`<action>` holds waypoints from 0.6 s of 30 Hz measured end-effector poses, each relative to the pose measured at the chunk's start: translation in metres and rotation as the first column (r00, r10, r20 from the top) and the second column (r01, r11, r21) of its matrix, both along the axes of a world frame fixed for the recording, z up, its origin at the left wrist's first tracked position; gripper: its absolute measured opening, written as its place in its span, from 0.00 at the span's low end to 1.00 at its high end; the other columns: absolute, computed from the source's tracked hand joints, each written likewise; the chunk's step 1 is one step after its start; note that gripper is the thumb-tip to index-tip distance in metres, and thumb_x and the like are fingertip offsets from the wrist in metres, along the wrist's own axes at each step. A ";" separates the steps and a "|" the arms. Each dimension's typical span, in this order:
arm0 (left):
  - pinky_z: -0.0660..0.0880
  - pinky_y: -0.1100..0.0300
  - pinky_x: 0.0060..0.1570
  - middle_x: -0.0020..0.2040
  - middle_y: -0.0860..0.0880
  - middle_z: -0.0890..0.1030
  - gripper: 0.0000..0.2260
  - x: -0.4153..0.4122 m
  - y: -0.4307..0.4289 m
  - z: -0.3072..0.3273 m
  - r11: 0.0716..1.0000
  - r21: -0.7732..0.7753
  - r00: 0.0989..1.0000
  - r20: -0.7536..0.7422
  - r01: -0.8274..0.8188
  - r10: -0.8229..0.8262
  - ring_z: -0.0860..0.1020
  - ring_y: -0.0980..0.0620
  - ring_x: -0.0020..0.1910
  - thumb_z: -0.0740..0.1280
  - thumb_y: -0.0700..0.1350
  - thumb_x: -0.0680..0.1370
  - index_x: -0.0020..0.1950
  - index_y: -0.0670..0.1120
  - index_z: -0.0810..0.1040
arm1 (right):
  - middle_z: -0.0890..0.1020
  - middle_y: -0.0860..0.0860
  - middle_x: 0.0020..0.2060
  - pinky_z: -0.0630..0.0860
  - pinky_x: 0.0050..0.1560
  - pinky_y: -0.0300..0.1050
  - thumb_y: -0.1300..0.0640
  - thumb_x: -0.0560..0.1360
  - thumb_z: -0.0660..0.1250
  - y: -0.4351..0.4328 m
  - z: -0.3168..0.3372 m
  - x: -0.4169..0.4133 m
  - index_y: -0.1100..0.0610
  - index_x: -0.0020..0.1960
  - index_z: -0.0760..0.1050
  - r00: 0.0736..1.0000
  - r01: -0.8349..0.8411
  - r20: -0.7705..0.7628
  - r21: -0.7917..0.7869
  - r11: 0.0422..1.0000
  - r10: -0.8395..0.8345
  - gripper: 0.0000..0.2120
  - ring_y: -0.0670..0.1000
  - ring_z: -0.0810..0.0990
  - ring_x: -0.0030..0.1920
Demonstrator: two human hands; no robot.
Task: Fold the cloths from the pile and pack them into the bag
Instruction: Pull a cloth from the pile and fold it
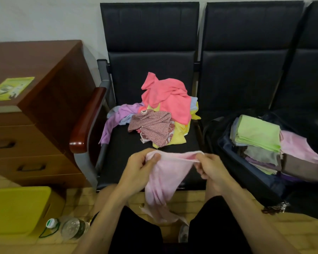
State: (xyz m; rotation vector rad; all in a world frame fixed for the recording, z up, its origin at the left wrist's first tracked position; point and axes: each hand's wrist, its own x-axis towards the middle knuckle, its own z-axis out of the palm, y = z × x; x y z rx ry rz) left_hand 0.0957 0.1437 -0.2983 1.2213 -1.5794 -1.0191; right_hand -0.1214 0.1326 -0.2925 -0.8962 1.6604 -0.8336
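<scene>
— Where was the pink cloth (165, 173), and how was it held?

— It hung between the two hands in front of the person's knees. The left hand (139, 169) pinched one upper corner with its fingers curled round the fabric; the right hand (212, 169) pinched the other the same way. The top edge ran stretched from one set of fingers to the other.

— And which way did it point?

— Its long axis ran downward from the fingers, the loose end trailing toward the floor between the legs. It hung bunched, not flat, so the fold looked only just begun.

— How far along did the job seem?

— Partly done, by the look of it. Beyond the fingers, on the black chair (151, 66), the pile (160, 110) held several unfolded pieces: coral, lilac, yellow, a patterned one. To the right of the right hand's fingers, the bag (226, 143) lay open with folded cloths (259, 132) stacked inside, green on top, pink beside them. So a fair share seemed packed, and the pile and the pink piece were left.
</scene>
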 end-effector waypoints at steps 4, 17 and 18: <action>0.73 0.63 0.45 0.47 0.53 0.85 0.11 0.006 -0.004 -0.003 0.994 -0.025 0.993 -0.057 -0.105 0.104 0.79 0.60 0.46 0.62 0.49 0.81 0.53 0.50 0.84 | 0.80 0.47 0.39 0.71 0.39 0.34 0.62 0.78 0.62 -0.007 0.032 -0.003 0.68 0.41 0.80 0.988 -0.097 -0.147 -0.352 0.931 0.047 0.13 0.42 0.77 0.39; 0.76 0.48 0.56 0.52 0.41 0.85 0.14 -0.002 -0.006 0.033 0.985 0.133 0.902 -0.404 -0.109 0.155 0.82 0.43 0.55 0.63 0.52 0.80 0.51 0.45 0.85 | 0.82 0.56 0.41 0.79 0.36 0.45 0.66 0.67 0.77 0.009 0.033 0.003 0.59 0.47 0.70 0.818 -0.107 0.499 -0.359 0.927 0.287 0.17 0.53 0.82 0.39; 0.76 0.50 0.54 0.50 0.41 0.85 0.15 -0.003 -0.008 0.036 0.988 0.091 0.926 -0.347 -0.128 0.151 0.82 0.46 0.53 0.63 0.52 0.82 0.51 0.44 0.84 | 0.83 0.56 0.44 0.81 0.37 0.45 0.66 0.68 0.75 0.008 0.033 0.005 0.59 0.50 0.70 0.841 -0.055 0.490 -0.345 0.937 0.230 0.17 0.53 0.83 0.41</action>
